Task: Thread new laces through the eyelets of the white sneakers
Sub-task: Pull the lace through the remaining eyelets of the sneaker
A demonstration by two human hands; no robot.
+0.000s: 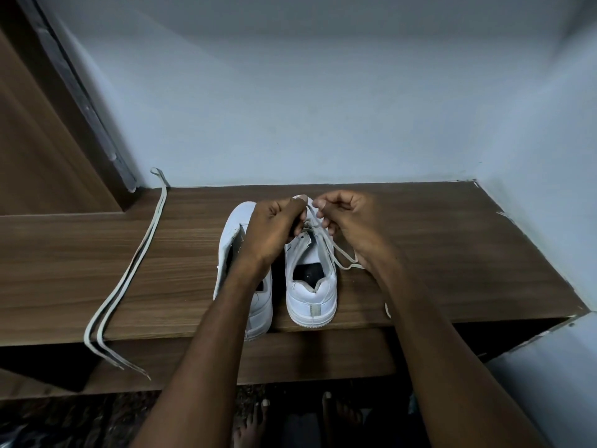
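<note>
Wood-grain tabletop [420,253] against pale wall [323,92]. Two white sneakers side by side, heels toward camera: left sneaker [232,234], right sneaker [311,286]. Spare lace [129,270] doubled, well left, ends hanging over edge. Left hand [274,227], right hand [349,221] above right sneaker, fingers of both curled, pinching threaded lace [339,253] near toe-end eyelets.

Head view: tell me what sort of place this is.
Probably a room in a home, at a built-in wooden shelf set in a corner of plain painted walls. A wooden door stands at the left, and the person's bare feet show below on the floor.
</note>
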